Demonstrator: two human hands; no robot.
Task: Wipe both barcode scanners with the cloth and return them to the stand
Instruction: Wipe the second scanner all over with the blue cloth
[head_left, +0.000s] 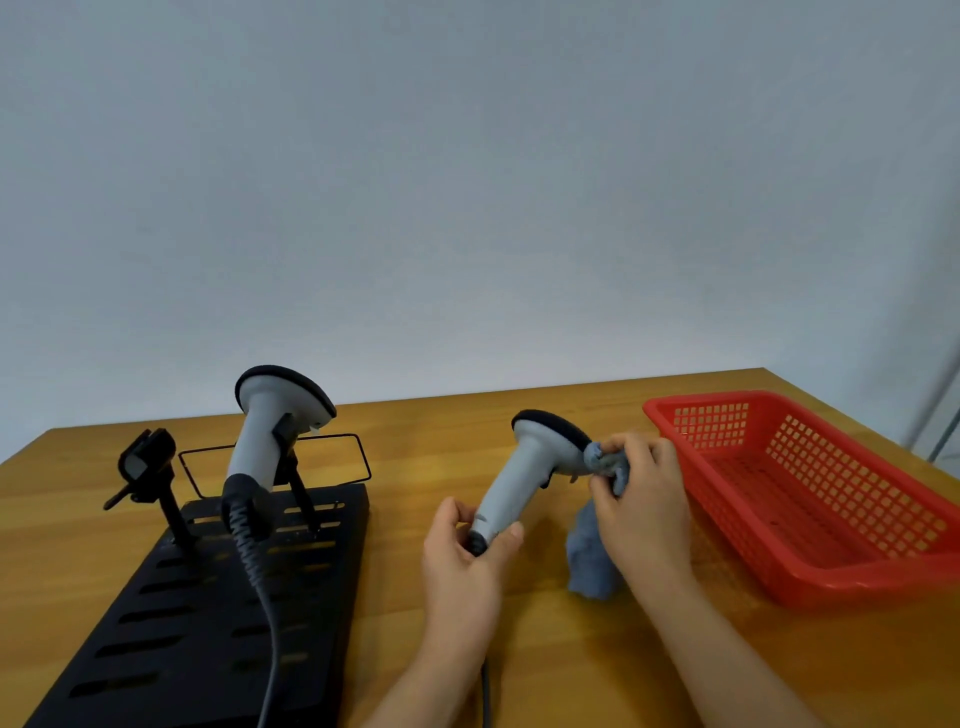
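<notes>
- My left hand (462, 564) gripped the lower end of the handle of a grey plastic barcode scanner with a black-rimmed head (524, 467), thumb on one side and fingers curled round the other, holding it tilted above the table with the head up and to the right.
- My right hand (641, 499) pinched a crumpled blue-grey cloth (589, 561) between thumb and fingertips and pressed the bunched top of it against the front edge of that scanner's head; the rest of the cloth hung down to the wooden tabletop (519, 649) below my wrist.
- A dark cable left the base of the held scanner and ran toward me along the table, though where it joined the handle was hidden by my palm, I think.
- The second grey barcode scanner (270, 426) sat in the right cradle of the black slotted metal stand (208, 613), head upward, its coiled dark cord (249, 551) trailing down over the stand's base.
- The stand's left cradle (145, 462), a small black clamp on a post, held nothing.
- A red plastic lattice basket (810, 493) lay on the table just right of my right hand, apart from the cloth.
</notes>
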